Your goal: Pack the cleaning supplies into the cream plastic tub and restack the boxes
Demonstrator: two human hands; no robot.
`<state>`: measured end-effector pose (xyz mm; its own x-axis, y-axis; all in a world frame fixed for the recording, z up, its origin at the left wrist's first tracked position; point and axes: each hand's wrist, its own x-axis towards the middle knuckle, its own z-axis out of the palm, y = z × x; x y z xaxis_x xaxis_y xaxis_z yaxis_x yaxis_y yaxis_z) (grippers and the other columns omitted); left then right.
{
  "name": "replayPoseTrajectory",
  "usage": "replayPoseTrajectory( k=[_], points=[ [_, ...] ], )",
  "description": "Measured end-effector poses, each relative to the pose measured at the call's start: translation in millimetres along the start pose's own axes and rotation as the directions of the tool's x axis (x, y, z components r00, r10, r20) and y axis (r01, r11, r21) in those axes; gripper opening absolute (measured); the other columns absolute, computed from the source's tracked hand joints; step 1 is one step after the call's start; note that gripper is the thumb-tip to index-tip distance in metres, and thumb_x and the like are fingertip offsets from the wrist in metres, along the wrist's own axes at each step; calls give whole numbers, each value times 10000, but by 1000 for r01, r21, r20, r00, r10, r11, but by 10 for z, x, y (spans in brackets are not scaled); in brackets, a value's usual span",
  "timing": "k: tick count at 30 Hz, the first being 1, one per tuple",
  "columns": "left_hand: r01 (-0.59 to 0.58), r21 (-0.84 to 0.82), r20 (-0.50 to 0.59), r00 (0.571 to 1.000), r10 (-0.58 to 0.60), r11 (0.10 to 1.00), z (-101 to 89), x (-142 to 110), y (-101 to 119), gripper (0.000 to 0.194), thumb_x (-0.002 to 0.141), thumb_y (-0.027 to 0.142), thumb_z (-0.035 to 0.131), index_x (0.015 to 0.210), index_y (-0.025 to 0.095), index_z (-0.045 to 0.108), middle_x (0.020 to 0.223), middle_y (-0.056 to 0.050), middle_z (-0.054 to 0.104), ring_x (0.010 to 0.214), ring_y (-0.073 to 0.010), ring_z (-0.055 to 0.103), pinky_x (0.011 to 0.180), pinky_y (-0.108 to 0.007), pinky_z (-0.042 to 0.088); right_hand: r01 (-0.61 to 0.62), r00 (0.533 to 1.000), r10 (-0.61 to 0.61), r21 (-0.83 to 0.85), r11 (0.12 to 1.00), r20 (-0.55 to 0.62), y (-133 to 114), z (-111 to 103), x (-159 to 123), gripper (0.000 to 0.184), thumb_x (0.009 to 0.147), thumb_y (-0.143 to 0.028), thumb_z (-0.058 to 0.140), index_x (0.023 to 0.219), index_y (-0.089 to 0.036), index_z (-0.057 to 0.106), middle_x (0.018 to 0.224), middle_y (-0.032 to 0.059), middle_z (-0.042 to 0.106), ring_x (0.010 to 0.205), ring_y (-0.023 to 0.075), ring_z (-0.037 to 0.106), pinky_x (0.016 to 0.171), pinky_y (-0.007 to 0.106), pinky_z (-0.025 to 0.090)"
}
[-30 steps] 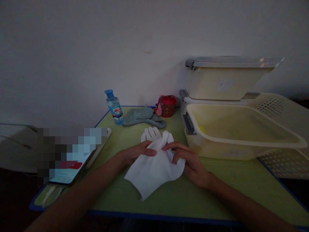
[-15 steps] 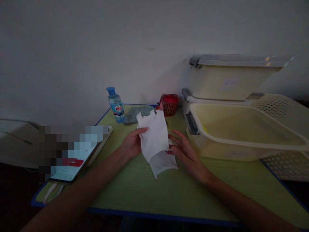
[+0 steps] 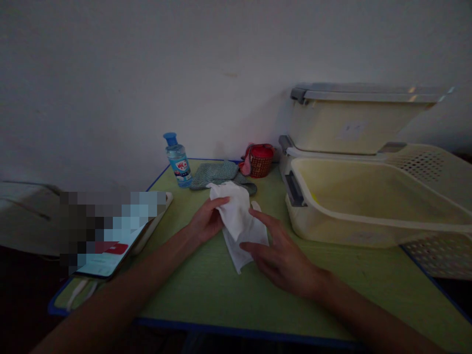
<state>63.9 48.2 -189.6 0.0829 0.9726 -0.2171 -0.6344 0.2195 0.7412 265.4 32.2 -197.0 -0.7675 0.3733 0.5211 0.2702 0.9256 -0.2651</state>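
A thin white cloth (image 3: pixel 236 209) is held above the green table, its upper part folded over and its lower edge hanging down. My left hand (image 3: pixel 209 219) grips its left side, thumb on top and fingers partly hidden beneath. On the right, my right hand (image 3: pixel 278 253) has its fingers spread, with the index fingertip against the cloth and the thumb near its lower part. Just behind the cloth lies a grey knitted fabric piece (image 3: pixel 214 173). A clear bottle with a blue cap (image 3: pixel 179 164) stands upright beside that piece.
A small red woven basket (image 3: pixel 261 161) sits by the wall. At right, an open cream bin (image 3: pixel 332 231) stands before stacked lidded bins (image 3: pixel 332 128) and a perforated basket (image 3: pixel 422 258). A lit phone or tablet (image 3: pixel 110 253) leans at left. The table (image 3: pixel 206 300) has blue edges.
The cloth's upper part has folded down toward me. My right hand has moved down and slightly left, with its index finger extended over the cloth. The left hand has barely moved.
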Motion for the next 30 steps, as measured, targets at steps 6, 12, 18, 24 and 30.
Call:
replayPoseTrajectory(
  k=[6,12,18,24,30],
  points=[
    [-124,-28,164,978,127,992,24,-8,-74,619,539,-12,466,1130,162,517,904,-18,670,924,-190,616,926,-384,445,-18,996,26,-90,996,89,4,61,-20,520,796,-68,451,1305,-157,396,1484,153,120,1374,273,83,1046,495,309],
    [-190,89,115,977,179,978,-4,60,-152,491,569,7,555,1017,207,542,957,14,645,932,-146,605,925,-320,432,-96,995,96,-10,995,2,60,42,-28,679,832,-90,422,1424,-164,98,1500,117,119,1380,184,122,1085,403,306],
    [-239,82,-10,971,240,968,65,75,-187,747,602,190,690,1275,289,382,949,16,638,848,-124,613,849,-286,458,20,997,-9,139,990,-78,23,-4,-41,727,840,-94,424,1434,-223,24,1505,85,120,1377,169,139,1085,359,304],
    [-213,109,5,977,214,971,71,48,-150,693,646,278,654,1289,268,395,856,-13,663,713,-161,621,713,-326,489,4,986,13,102,995,-166,-1,18,-47,654,837,-99,442,1412,-215,153,1390,113,376,1303,171,334,1035,336,375],
    [-281,254,-151,934,325,925,116,8,-78,639,563,125,625,1173,283,521,682,69,605,615,-95,549,587,-181,433,-70,943,72,20,997,-325,50,41,-25,361,802,-34,461,1118,-198,521,1015,82,588,917,136,591,777,237,515]
  ],
)
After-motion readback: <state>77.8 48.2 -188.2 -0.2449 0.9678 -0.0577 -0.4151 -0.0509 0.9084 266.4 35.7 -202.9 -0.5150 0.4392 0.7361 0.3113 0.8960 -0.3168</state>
